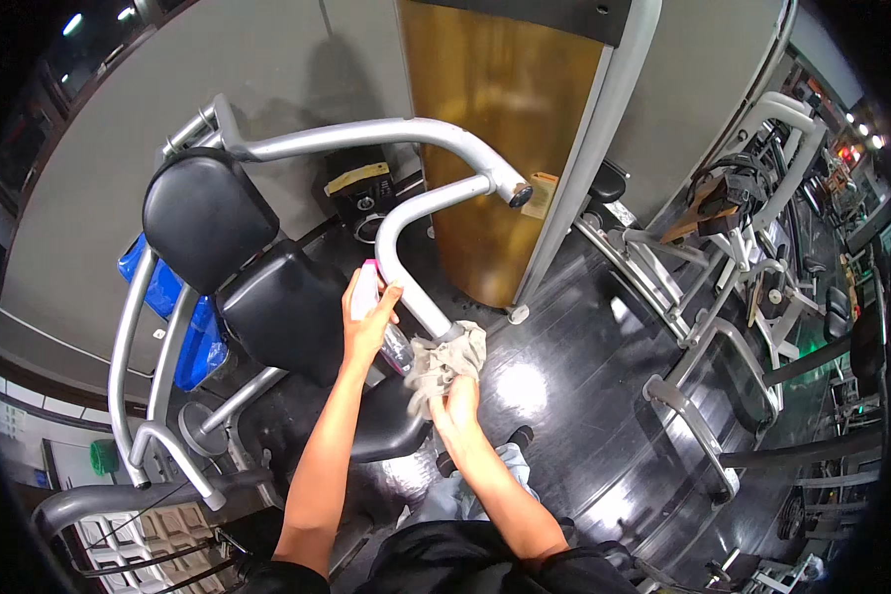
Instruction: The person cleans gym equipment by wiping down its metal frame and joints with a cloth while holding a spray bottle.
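Note:
My left hand (370, 321) grips a bottle (365, 291) with a white and pink upper part. Its clear lower end slants down towards my other hand. A crumpled, greyish-beige cloth (457, 360) is bunched in my right hand (459, 405) and wraps the lower end of a silver tubular handle (408, 286) on a weight machine. The grip under the cloth is hidden. That handle curves up to join the machine's long silver arm (356, 135). Left of my hands are the machine's black padded backrest (208, 215) and a lower black pad (286, 308).
A brown-gold machine panel (497, 148) stands ahead beside a silver upright (601, 148). A blue plastic-like object (200, 349) sits behind the backrest. More gym machines with a bag (728, 193) on one occupy the right, above the glossy dark floor (564, 416).

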{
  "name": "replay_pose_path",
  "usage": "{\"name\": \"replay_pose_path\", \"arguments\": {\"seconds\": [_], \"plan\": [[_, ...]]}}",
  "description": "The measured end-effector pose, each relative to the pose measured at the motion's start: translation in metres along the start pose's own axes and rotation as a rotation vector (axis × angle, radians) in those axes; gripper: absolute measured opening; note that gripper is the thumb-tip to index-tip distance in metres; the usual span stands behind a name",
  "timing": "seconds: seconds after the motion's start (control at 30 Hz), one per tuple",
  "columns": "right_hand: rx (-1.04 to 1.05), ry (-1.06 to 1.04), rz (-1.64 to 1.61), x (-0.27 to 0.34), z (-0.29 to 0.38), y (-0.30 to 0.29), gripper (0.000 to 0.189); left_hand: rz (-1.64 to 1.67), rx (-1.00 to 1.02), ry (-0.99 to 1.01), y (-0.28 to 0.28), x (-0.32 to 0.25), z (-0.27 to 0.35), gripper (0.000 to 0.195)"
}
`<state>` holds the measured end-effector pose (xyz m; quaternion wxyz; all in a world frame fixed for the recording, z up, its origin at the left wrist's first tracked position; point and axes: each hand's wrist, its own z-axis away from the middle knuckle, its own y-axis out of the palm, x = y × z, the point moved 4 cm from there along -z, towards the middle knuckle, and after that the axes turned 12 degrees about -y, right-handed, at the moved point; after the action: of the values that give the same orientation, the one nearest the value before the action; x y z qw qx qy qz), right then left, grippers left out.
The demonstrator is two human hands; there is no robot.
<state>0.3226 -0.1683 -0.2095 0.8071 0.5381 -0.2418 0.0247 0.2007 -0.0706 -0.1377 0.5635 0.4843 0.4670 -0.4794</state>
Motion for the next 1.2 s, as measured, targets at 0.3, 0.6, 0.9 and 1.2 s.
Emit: {"name": "replay_pose_path", "arguments": {"seconds": [0.3, 0.6, 0.9, 1.2], "plan": [[-0.035, -0.053, 0.042, -0.003, -0.01, 0.022, 0.022, -0.032, 0.015, 0.022, -0.001, 0.001, -0.002, 0.024], [-0.089, -0.235, 0.359, -0.036, -0.004, -0.029, 0.033, -0.058, 0.009, 0.026, 0.002, -0.002, 0.001, 0.025], [-0.041, 0.021, 0.323, -0.004, -0.022, -0.016, 0.037, -0.107, -0.03, 0.044, 0.003, -0.003, 0.003, 0.027], [-0.061, -0.185, 0.28, -0.008, -0.001, 0.002, 0.036, -0.118, -0.084, 0.057, 0.004, -0.005, 0.009, 0.027]]}}
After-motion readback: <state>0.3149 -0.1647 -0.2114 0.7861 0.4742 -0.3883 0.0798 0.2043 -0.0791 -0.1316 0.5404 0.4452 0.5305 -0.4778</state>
